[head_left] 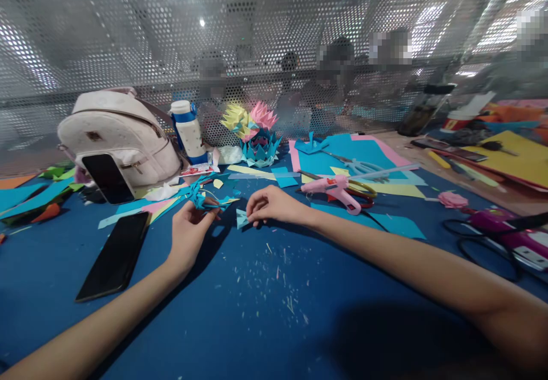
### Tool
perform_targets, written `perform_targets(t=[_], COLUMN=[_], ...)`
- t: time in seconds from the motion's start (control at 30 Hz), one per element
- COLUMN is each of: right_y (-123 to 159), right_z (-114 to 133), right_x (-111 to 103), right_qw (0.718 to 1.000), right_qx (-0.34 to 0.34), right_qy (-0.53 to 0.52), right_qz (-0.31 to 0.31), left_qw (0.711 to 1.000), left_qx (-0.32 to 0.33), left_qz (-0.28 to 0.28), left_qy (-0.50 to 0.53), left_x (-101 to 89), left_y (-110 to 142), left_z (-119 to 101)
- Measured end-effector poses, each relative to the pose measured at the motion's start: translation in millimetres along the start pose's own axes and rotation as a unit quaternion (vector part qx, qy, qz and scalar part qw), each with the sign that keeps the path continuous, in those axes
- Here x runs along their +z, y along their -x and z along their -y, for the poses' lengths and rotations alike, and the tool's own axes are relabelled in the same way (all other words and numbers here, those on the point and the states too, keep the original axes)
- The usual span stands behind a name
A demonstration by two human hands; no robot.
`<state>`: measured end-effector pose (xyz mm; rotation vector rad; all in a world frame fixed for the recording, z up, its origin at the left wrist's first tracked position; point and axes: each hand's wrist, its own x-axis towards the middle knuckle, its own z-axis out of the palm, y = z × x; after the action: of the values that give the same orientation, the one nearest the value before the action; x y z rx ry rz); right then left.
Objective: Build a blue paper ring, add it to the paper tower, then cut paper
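My left hand (190,229) is closed around a spiky folded blue paper piece (201,196), holding it just above the blue table (257,311). My right hand (269,204) rests on the table a little to the right, its fingers pinched on a small light blue folded paper piece (242,218). The two hands are a short gap apart. Tiny paper scraps lie scattered in front of them.
A black phone (115,254) lies left of my left arm. Behind it stand a white bag (115,134) with another phone leaning on it, and a bottle (188,130). A paper flower (257,132), a pink glue gun (338,189), scissors and coloured sheets lie behind. People sit beyond the mesh screen.
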<state>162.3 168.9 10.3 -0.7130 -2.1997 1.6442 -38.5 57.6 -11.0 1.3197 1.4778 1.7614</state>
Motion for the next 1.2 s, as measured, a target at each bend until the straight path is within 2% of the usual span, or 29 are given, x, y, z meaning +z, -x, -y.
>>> perform_targets(t=[0.33,0.5,0.6,0.73,0.83,0.93,1.03,1.13,1.2], right_y=[0,1,3,13,24,32,37,37,35], right_z=[-2,1,14,43,59,63,62,61,59], right_x=[-3,-5,-14,-23,-17,-4,7,13,14], right_qw=[1.0,1.0,0.999,0.985,0.962,0.931,0.872,0.806,0.786], right_qx=[-0.01,-0.011,-0.027,-0.085,-0.136,-0.197,-0.229,-0.219,-0.21], right_qy=[0.015,0.006,0.025,0.125,0.193,0.277,0.416,0.537,0.57], right_qz=[-0.001,-0.022,-0.037,-0.087,-0.137,-0.134,-0.117,-0.12,-0.114], left_qw=[1.0,1.0,1.0,0.999,0.998,0.997,0.997,0.996,0.995], left_qx=[-0.005,0.0,0.01,0.035,0.055,0.063,0.055,0.058,0.065], left_qz=[0.001,0.005,0.013,0.023,0.035,0.051,0.062,0.071,0.081], left_qy=[-0.006,-0.004,0.005,0.01,0.012,0.006,0.002,0.0,-0.01], left_x=[-0.2,-0.3,-0.7,0.2,1.4,2.3,2.7,2.6,2.0], left_y=[2,1,1,3,5,7,8,10,12], left_z=[-4,-4,-2,-4,-7,-8,-8,-7,-7])
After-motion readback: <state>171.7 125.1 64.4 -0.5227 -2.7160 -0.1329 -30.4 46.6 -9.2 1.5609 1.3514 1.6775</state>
